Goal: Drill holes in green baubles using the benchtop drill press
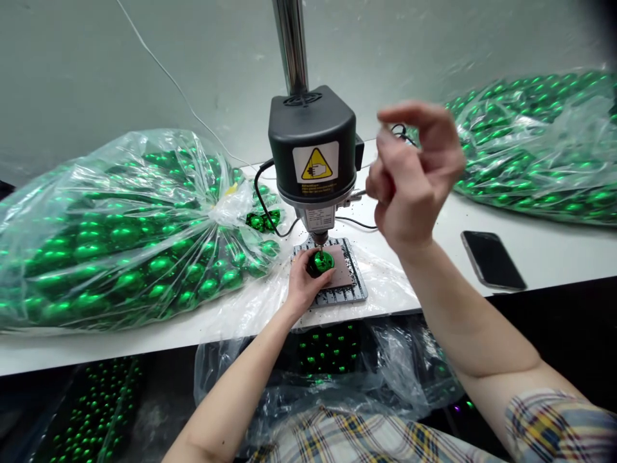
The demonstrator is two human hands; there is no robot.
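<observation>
A shiny green ball ornament [324, 260] sits under the bit of a small black bench drill press [312, 145]. My left hand [306, 280] grips it from the left, thumb in front and fingers around the far side. Beneath the ball, a brown board [343, 267] lies on the slotted metal base [359, 292], sprinkled with dark shavings. My right hand [417, 173] is raised beside the drill head, its fingers curled. The feed lever [357, 195] runs into the curled lower fingers; its far end is hidden by them.
Big clear bags of green balls stand on the white table, one at left [120, 238] and one at right [540, 148]. A phone [492, 259] lies at the right near the table edge. Below the front edge, an open plastic bag [395, 360] surrounds more green balls.
</observation>
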